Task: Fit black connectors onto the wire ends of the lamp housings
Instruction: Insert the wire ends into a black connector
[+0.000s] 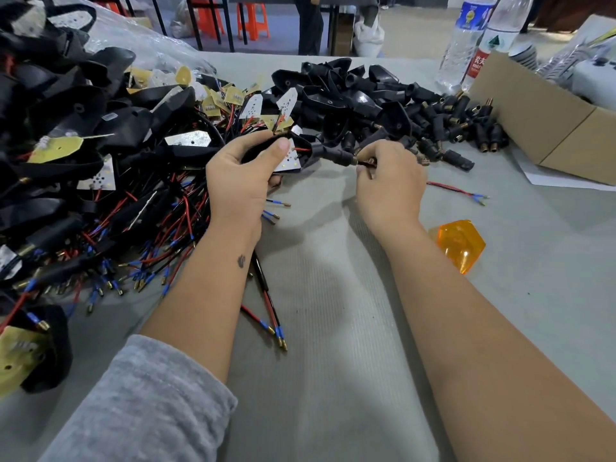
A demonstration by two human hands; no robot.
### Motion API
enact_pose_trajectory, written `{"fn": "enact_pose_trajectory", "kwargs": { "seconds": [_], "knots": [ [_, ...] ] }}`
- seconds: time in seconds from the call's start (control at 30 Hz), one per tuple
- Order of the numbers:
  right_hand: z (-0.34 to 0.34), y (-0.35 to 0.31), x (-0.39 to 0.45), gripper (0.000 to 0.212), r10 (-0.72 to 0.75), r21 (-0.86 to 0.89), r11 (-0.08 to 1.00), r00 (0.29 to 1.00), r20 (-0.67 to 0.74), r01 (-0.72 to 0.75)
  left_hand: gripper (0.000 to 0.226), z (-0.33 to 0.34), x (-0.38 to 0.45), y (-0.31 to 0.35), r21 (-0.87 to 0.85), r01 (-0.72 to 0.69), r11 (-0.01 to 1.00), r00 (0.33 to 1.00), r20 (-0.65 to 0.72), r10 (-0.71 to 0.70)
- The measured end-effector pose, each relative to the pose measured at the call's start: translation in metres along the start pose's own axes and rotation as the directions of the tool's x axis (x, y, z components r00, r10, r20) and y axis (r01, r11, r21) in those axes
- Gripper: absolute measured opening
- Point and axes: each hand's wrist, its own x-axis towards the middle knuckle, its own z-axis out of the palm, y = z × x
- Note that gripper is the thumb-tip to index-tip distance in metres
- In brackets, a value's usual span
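I'm looking at a small assembly workshop. A grey bench carries bulk parts: a heap of wired lamp housings along its left edge, a pile of black connectors toward the far right beside a cardboard box. Beyond the far edge stand orange stools and more tables.

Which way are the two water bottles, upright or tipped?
Upright: both bottles stand on the table beside the cardboard box.
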Motion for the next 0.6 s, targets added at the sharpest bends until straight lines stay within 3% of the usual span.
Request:
{"fn": "enact_pose_trajectory", "kwargs": {
  "seconds": [0.27, 0.4, 0.6],
  "knots": [
    [0.0, -0.006, -0.003, 0.008, -0.008, 0.271, 0.962, 0.992, 0.122, -0.026, 0.007, -0.001, 0.004, 0.003, -0.173, 0.051, 0.984, 0.989, -0.129, -0.074],
    [-0.002, -0.01, -0.006, 0.008, -0.102, 0.295, 0.953, 0.987, 0.123, 0.062, 0.008, -0.005, 0.008, 0.004, -0.237, 0.089, 0.968, 0.974, -0.181, -0.134],
    [-0.005, -0.008, -0.007, 0.012, -0.107, 0.357, 0.932, 0.989, 0.103, 0.063, 0.013, -0.007, 0.011, 0.006, -0.303, 0.129, 0.944, 0.962, -0.192, -0.193]
  ]
}}
